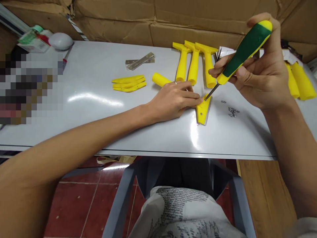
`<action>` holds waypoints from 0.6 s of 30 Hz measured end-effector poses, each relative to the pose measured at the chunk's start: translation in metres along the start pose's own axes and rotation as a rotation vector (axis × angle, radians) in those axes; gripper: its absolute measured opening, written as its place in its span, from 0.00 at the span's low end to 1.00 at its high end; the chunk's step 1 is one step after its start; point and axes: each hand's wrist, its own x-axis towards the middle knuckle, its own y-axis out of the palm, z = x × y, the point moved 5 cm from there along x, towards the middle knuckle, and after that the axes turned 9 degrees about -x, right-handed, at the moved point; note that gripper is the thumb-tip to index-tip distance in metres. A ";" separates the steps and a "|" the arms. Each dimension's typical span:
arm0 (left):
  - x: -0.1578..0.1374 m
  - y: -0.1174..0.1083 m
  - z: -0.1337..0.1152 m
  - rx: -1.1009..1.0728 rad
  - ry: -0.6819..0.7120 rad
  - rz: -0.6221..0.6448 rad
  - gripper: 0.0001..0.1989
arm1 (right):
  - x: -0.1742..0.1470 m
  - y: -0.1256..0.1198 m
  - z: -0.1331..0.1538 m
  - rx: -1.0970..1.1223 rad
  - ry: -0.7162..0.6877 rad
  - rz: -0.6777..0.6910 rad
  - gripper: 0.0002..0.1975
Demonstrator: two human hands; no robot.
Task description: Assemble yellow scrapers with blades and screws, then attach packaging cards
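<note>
A yellow scraper (203,111) with a metal blade along its edge lies on the white table. My left hand (174,99) presses it down, fingers closed over its handle, whose end sticks out beyond the knuckles. In my right hand (262,71) is a green and yellow screwdriver (247,49), tilted, its tip at a screw spot on the scraper's head. A few small screws (232,111) lie loose to the right of the scraper. Behind my hands, three yellow scraper handles (194,64) rest side by side.
Several yellow cover pieces (128,83) lie stacked on the left, with packaged blades (140,61) behind them. More yellow handles (303,81) are at the far right. Cardboard boxes (119,29) line the back of the table. A grey rounded object (60,40) stands at the back left.
</note>
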 end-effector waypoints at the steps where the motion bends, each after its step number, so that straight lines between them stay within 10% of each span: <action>1: 0.001 0.000 0.000 -0.006 -0.017 0.010 0.18 | 0.000 0.002 0.003 -0.004 -0.045 -0.002 0.54; 9: 0.005 -0.001 -0.005 -0.035 -0.096 0.114 0.19 | -0.001 0.014 0.028 -0.189 -0.451 -0.245 0.36; 18: 0.000 -0.002 -0.014 0.021 -0.149 0.050 0.19 | -0.018 0.035 0.039 -0.387 -0.378 -0.575 0.26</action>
